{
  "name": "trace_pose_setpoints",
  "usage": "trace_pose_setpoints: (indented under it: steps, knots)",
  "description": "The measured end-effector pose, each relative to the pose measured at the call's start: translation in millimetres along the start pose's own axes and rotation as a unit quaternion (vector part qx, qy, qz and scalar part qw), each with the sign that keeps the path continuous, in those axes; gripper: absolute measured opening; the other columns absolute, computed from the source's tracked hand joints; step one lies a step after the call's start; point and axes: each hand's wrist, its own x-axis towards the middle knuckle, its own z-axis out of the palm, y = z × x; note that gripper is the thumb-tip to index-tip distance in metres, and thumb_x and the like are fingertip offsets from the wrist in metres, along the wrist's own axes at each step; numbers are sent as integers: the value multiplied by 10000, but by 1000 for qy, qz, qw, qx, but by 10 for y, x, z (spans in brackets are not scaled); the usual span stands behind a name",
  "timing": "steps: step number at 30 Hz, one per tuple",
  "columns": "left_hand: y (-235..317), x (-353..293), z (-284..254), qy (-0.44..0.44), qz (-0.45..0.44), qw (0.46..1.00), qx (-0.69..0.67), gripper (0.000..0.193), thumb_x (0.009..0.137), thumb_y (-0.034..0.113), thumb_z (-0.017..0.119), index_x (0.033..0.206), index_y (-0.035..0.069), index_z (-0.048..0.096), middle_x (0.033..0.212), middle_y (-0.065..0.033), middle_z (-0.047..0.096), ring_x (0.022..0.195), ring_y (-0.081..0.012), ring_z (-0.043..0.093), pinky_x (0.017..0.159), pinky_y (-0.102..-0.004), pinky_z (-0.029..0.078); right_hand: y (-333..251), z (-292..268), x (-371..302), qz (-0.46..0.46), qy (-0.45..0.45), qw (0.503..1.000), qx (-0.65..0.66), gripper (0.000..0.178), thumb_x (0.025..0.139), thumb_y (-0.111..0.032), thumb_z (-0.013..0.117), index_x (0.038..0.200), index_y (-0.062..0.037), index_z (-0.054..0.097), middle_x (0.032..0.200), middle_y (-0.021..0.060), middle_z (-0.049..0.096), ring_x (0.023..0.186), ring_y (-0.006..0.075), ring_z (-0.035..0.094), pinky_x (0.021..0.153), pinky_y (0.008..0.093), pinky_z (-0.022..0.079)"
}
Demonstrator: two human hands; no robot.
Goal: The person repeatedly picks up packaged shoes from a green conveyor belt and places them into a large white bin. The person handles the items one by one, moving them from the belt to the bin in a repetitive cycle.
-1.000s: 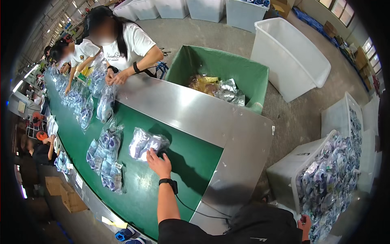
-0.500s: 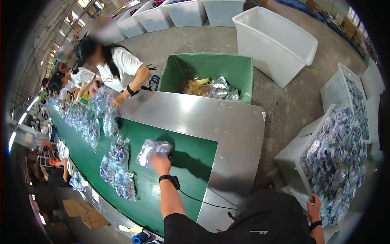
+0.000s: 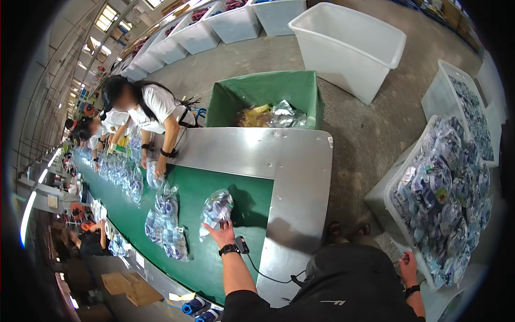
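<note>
At the near end of the green conveyor belt, my left hand (image 3: 221, 234) grips the near end of a clear plastic bag of bluish-purple shoes (image 3: 218, 206). The thumb stands out to the left, and the bag tilts up from the belt. Left of it lie more bagged shoes (image 3: 167, 225) in a loose cluster on the belt. My right hand (image 3: 407, 266) hangs low at my right side with its fingers curled in, and nothing shows in it. It is close to a white bin (image 3: 382, 201) heaped with bagged shoes (image 3: 442, 198).
A metal ledge (image 3: 301, 177) edges the conveyor belt (image 3: 236, 263). Beyond stand a green bin (image 3: 263, 86) with crumpled packaging and a white bin (image 3: 343, 51). A co-worker (image 3: 155, 110) leans over the belt at the far left. A cable (image 3: 263, 271) runs from my left wrist.
My left hand has drawn back toward me, and the bag has turned from lying flat to tilted up. The co-worker's hands have moved to a bag on the belt. My view has shifted slightly.
</note>
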Motion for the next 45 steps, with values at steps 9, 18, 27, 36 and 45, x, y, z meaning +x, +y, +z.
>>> trace_pose_setpoints:
  steps: [9,18,27,36,45]
  knots:
    - [-229,235,-108,107,2,949,295,1204,745,718,824,1614,182,185,1584,-187,452,1271,-409,599,954,-661,510,57,-389,-250,14,59,998,36,369,922,-50,685,1284,-14,623,957,38,648,837,123,624,781,280,530]
    - [-762,-303,34,47,6,972,231,551,1010,492,599,1376,80,602,1381,-115,655,1161,-331,669,936,-492,561,-512,-602,-112,-29,72,995,60,251,948,-70,694,1190,-10,671,933,24,667,839,104,642,782,271,531]
    - [-2089,-1992,583,-374,-243,844,298,547,886,167,594,1411,19,556,1348,-131,673,1214,-324,664,1078,-478,529,-2286,-725,180,-237,-68,968,47,318,942,-73,715,1256,-28,684,1082,75,711,995,169,697,879,323,566]
    - [-3082,-3555,707,-411,-448,694,386,612,913,224,566,1484,13,507,1392,-159,645,1264,-362,642,1108,-521,511,-2498,-829,78,-178,-156,922,306,533,1072,-219,644,1526,-33,437,1215,83,632,1047,149,634,862,321,557]
    - [-3844,-4801,734,-431,-531,577,446,601,1002,319,568,1492,-23,504,1415,-204,647,1259,-362,653,1132,-509,483,-1541,-1582,224,-60,-55,926,370,860,1000,-553,696,1579,-11,365,1254,137,609,1083,173,622,799,328,558]
